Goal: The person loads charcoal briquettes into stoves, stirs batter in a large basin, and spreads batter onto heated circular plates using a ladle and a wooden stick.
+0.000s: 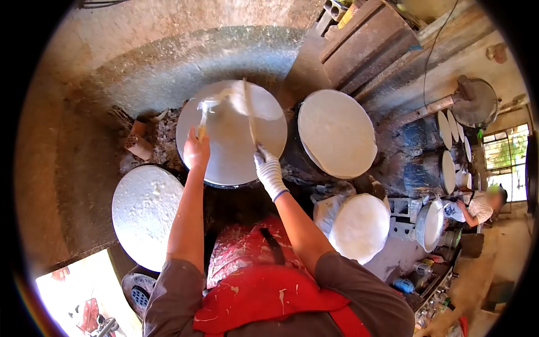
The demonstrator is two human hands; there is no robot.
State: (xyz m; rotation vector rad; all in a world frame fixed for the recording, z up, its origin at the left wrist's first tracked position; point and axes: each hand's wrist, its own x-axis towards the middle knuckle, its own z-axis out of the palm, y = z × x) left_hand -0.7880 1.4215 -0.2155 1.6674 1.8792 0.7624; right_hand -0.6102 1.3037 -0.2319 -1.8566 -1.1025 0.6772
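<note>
A large round grey griddle (pixel 230 151) lies in front of me, with whitish material near its far edge. My bare left hand (pixel 196 150) is closed on the handle of a scraper (pixel 202 121), whose bright blade is over the griddle's upper left. In a striped white glove, my right hand (pixel 268 171) grips a long thin stick (pixel 249 115) that reaches across the griddle to its far rim. Whether the stick touches the surface I cannot tell. A white flatbread (pixel 337 135) covers another round griddle just right of this one.
A round of bubbly white batter (pixel 147 216) is at the lower left. To the lower right stands a container with a white top (pixel 360 227). Bricks (pixel 138 146) lie left of the griddle. Several drums, a basin (pixel 431 224) and another person (pixel 482 206) are at the far right.
</note>
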